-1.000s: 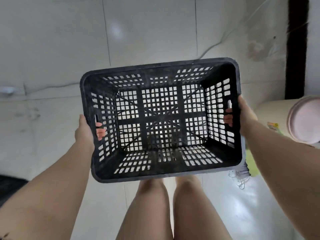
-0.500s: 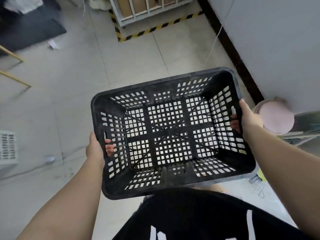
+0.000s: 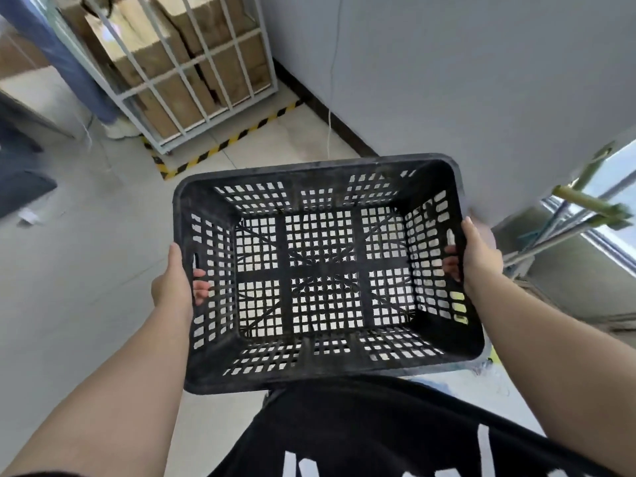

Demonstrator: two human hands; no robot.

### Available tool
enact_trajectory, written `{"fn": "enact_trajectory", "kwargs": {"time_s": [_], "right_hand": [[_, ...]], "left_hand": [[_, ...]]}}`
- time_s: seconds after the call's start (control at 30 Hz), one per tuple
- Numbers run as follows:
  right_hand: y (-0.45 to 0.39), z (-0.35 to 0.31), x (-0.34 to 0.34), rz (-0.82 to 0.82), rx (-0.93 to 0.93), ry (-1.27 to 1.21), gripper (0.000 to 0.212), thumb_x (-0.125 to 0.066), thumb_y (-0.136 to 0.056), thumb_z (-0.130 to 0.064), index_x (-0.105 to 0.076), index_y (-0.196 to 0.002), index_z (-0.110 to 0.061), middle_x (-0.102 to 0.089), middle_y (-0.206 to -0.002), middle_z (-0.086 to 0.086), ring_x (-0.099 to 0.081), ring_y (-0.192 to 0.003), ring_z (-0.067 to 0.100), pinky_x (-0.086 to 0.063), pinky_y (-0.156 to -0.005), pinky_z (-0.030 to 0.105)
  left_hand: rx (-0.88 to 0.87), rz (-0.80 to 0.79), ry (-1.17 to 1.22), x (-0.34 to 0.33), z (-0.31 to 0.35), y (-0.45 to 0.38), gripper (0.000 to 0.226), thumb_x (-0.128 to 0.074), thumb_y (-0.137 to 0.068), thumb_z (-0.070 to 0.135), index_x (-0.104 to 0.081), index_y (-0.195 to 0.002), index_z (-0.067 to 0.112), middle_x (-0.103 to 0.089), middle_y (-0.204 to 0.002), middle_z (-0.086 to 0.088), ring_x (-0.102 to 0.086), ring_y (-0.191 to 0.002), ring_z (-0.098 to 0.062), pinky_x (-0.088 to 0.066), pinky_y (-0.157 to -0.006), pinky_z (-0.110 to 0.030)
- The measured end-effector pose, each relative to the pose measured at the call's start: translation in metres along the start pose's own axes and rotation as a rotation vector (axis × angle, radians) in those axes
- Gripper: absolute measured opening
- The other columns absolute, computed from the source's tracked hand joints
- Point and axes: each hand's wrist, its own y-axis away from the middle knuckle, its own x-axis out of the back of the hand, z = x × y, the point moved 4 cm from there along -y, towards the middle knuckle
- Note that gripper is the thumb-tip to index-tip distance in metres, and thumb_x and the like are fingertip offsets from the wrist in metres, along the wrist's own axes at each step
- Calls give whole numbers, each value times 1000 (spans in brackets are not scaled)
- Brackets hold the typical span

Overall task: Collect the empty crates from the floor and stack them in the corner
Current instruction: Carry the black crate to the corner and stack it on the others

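Note:
An empty black slotted plastic crate (image 3: 320, 376) hangs in front of my waist, open side up and level. My left hand (image 3: 173, 284) grips its left end, with fingertips showing through the handle slot. My right hand (image 3: 476, 256) grips the right end the same way, its fingers curled in through the slot. The tiled floor shows through the crate's lattice bottom.
A white wire cage (image 3: 192, 80) full of cardboard boxes stands at the far wall behind yellow-black floor tape (image 3: 227, 142). A grey wall (image 3: 447, 80) with a dark skirting runs along the right. Metal poles (image 3: 568, 228) lean at the right. A person's blue trouser leg (image 3: 69, 63) is at top left.
The view has swung up from the floor toward the corner with the cage and wall. The crate stays held at both ends; the pink round object has left the view.

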Motion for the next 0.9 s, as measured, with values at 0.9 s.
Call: {"fn": "enact_trajectory", "kwargs": {"time_s": [0.9], "right_hand": [[132, 164, 161, 1032, -321, -699, 62, -56, -78, -67, -61, -63, -7, -63, -60, 7, -54, -43, 22, -40, -44, 30]], "left_hand": [[-442, -892, -814, -370, 102, 147, 76, -40, -84, 76, -60, -70, 5, -51, -31, -3, -41, -19, -13, -39, -45, -27]]}}
